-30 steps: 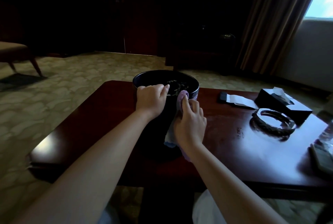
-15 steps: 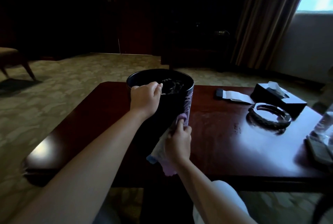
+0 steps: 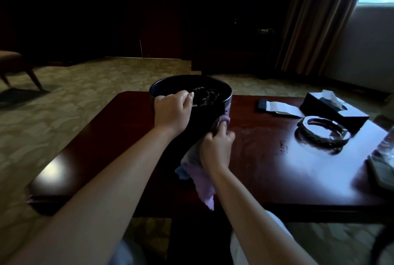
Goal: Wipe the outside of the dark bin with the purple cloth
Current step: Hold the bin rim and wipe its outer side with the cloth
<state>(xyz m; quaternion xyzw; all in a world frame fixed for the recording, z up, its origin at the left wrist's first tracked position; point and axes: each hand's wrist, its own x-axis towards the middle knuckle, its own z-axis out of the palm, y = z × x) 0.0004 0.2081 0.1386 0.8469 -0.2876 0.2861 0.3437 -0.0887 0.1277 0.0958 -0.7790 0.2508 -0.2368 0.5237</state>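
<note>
The dark round bin (image 3: 204, 113) stands on the red-brown table (image 3: 266, 164), with a crumpled dark liner inside. My left hand (image 3: 172, 112) grips the near left part of its rim, fingers curled over the edge. My right hand (image 3: 216, 149) holds the purple cloth (image 3: 200, 176) and presses it against the bin's near right wall, low down. A tip of the cloth shows above my fingers, and its loose end hangs below my wrist toward the table's front edge.
To the right on the table lie a dark remote with a white paper (image 3: 277, 107), a black tissue box (image 3: 334, 108), a glass ashtray (image 3: 324, 132) and a glass object (image 3: 383, 158) at the right edge. A chair (image 3: 15, 66) stands far left on the carpet.
My right hand slid with the cloth from near the rim down the bin's side. The left hand kept its grip on the rim.
</note>
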